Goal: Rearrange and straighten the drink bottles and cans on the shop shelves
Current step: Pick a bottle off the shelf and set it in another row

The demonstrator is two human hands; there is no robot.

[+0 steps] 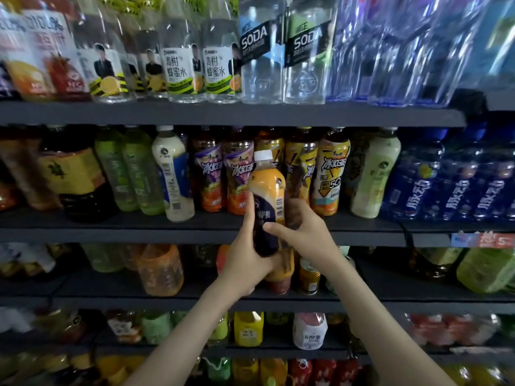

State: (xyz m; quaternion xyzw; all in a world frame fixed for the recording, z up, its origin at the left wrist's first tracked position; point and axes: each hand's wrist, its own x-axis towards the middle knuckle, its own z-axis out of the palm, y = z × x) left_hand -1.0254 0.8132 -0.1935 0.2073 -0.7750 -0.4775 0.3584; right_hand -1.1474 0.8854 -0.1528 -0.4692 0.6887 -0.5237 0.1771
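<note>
An orange milk-tea bottle (268,190) with a white cap and a dark lower label stands upright in the air in front of the second shelf (167,224). My left hand (248,254) grips its lower part from the left. My right hand (303,235) holds it from the right, thumb across the dark label. Behind it stand iced-tea bottles with purple labels (211,176) and yellow labels (331,174). A white milk-tea bottle (174,176) leans at the left of them, and a pale green one (374,176) leans at the right.
The top shelf carries honey-water bottles (181,59) and clear soda bottles (262,51). Blue sports drinks (457,188) fill the second shelf's right end. Below my hands stand an orange bottle (160,270) and a small gold can (309,277). Lower shelves hold several mixed drinks.
</note>
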